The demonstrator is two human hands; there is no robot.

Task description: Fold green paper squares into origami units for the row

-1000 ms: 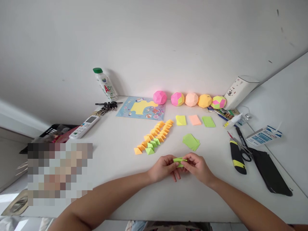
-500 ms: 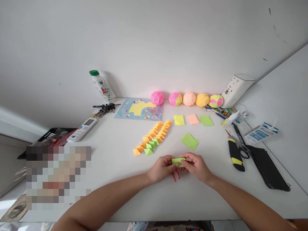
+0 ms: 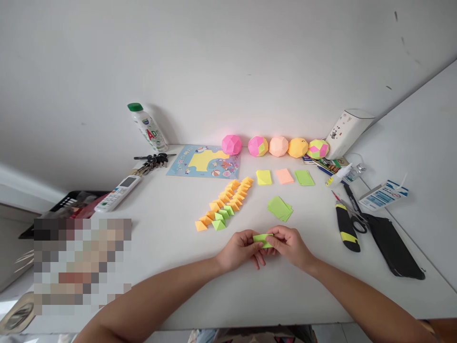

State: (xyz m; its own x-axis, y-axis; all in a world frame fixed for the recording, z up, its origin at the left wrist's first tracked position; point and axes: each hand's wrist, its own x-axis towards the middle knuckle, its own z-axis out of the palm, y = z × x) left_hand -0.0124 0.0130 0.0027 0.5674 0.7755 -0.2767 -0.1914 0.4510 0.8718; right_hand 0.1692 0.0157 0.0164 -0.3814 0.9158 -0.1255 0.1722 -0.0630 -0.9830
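A small green paper (image 3: 263, 239), seemingly folded, is pinched between my left hand (image 3: 240, 247) and my right hand (image 3: 290, 244) near the front of the table. Both thumbs press on its face. Just behind my hands lie loose green sheets (image 3: 280, 208), slightly fanned. To the left are two slanting rows of folded orange pieces (image 3: 228, 194), with several folded green pieces (image 3: 219, 224) at their near end. Farther back sit a yellow pad (image 3: 263, 177), a peach pad (image 3: 284, 176) and a green pad (image 3: 304, 177).
Several paper balls (image 3: 279, 146) line the wall beside a printed card (image 3: 204, 162). On the left are a bottle (image 3: 148, 128), keys (image 3: 153, 163) and a remote (image 3: 119, 193). A cutter (image 3: 346, 226), scissors (image 3: 358, 223) and a black pouch (image 3: 394, 247) lie right.
The view has shifted slightly, so the table items appear a little farther left. My hands keep nearly the same hold on the green paper.
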